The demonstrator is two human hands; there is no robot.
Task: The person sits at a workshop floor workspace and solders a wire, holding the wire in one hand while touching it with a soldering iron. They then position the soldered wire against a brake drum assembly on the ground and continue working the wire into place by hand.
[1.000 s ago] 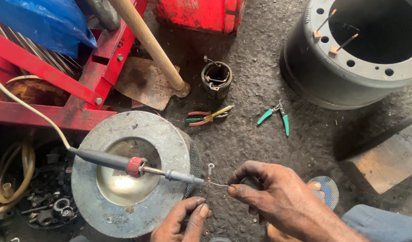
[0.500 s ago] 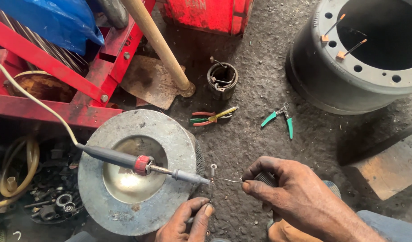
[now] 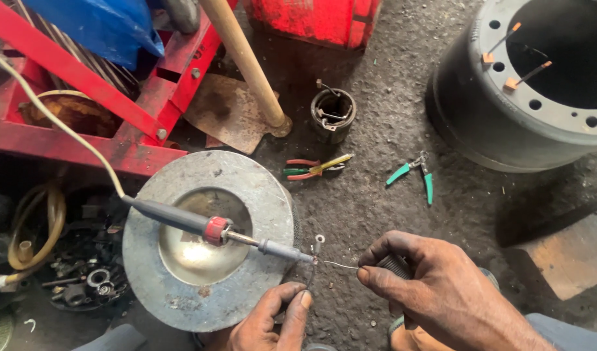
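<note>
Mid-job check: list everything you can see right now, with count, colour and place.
soldering iron: 1, dark with red collar, lying across the metal disc
metal disc: 1, grey, lower left
solder wire: 1, silver, at the iron's tip
ring terminal: 1, silver, by the tip
pliers: 1, red, green and yellow handles, centre floor
cutters: 1, green handles, right of centre
drum: 1, dark, upper right
left hand: bottom centre, below the tip
right hand: pinching the wire
</note>
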